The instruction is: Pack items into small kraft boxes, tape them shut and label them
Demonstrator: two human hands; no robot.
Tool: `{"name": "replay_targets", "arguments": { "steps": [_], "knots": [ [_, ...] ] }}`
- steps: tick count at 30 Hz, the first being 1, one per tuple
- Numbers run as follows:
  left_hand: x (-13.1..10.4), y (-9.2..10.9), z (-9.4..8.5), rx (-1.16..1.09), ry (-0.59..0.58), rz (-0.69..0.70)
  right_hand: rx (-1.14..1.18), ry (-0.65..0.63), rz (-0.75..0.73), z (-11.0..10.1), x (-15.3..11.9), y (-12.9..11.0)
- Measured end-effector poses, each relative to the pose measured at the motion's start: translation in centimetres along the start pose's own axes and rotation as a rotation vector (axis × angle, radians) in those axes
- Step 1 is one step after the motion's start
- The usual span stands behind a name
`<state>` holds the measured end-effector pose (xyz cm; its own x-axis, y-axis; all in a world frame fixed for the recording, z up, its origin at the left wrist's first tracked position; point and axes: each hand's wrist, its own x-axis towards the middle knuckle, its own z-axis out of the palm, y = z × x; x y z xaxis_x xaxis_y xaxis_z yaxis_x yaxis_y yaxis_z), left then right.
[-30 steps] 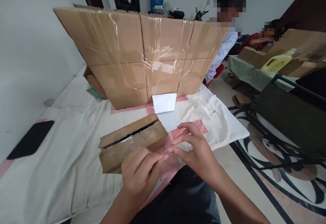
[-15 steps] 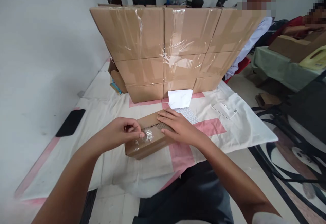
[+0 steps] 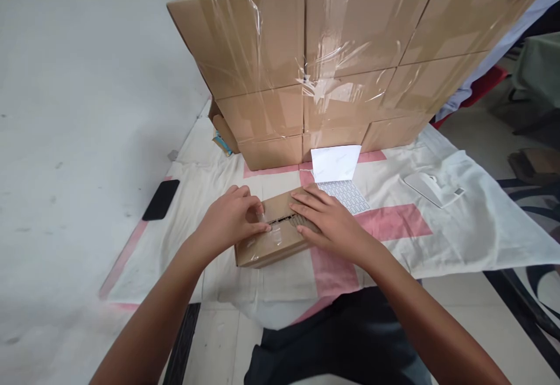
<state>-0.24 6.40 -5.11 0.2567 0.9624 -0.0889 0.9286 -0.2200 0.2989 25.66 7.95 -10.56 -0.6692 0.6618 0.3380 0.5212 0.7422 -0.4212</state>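
A small brown cardboard box (image 3: 273,248) lies on the cloth-covered table in front of me. Across its top runs a narrow dark gap between the flaps, with a shiny strip of clear tape (image 3: 275,236) by it. My left hand (image 3: 231,219) is over the box's left end, thumb and fingers curled together at the tape's edge. What lies between these fingertips is partly hidden, but looks like clear tape. My right hand (image 3: 328,219) rests flat on the box's right part, fingers stretched out and slightly spread.
Behind stands a tall wall of taped cardboard boxes (image 3: 350,41). A folded white card (image 3: 336,164) with a patterned sheet (image 3: 345,195) is beyond my right hand. A black phone (image 3: 161,200) lies left, and a white paper piece (image 3: 431,189) right. A person's sleeve (image 3: 503,46) shows at far right.
My view has turned left and down. My left hand has shifted over the box top, and the raised, crumpled tape now lies flatter. My right hand stays on the box.
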Motion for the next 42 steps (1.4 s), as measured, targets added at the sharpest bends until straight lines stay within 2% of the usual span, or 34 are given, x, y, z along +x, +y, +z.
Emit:
{"name": "replay_targets", "arguments": {
  "steps": [4,10,14,20,25,31,34,39,42],
  "knots": [
    [-0.4,0.0,-0.3,-0.036,0.064,0.019,-0.006,0.003,0.014,0.1,-0.1,0.0],
    [-2.4,-0.3,-1.8,-0.415,0.032,0.067,-0.040,0.004,0.071,0.5,-0.3,-0.2],
    [-3.8,-0.6,-1.1,-0.504,0.126,0.036,-0.098,-0.010,0.078,0.5,0.0,-0.6],
    [-4.4,-0.9,0.4,-0.505,0.330,0.108,-0.189,-0.071,0.090,0.1,0.2,-0.9],
    [-4.8,-1.1,0.7,-0.472,0.300,0.125,-0.194,-0.078,0.081,0.4,0.2,-0.7],
    [-3.7,-1.2,0.8,-0.454,0.221,-0.016,-0.200,-0.080,0.060,0.5,0.2,-0.6],
    [-2.5,-0.9,0.7,-0.445,0.224,-0.033,-0.198,-0.074,0.055,0.5,0.2,-0.6],
    [-1.0,-1.0,0.8,-0.616,0.183,-0.028,-0.195,-0.065,0.051,0.6,0.2,-0.5],
    [-1.0,-0.9,1.0,-0.628,0.261,0.009,-0.199,-0.062,0.045,0.6,0.2,-0.5]
  ]
}}
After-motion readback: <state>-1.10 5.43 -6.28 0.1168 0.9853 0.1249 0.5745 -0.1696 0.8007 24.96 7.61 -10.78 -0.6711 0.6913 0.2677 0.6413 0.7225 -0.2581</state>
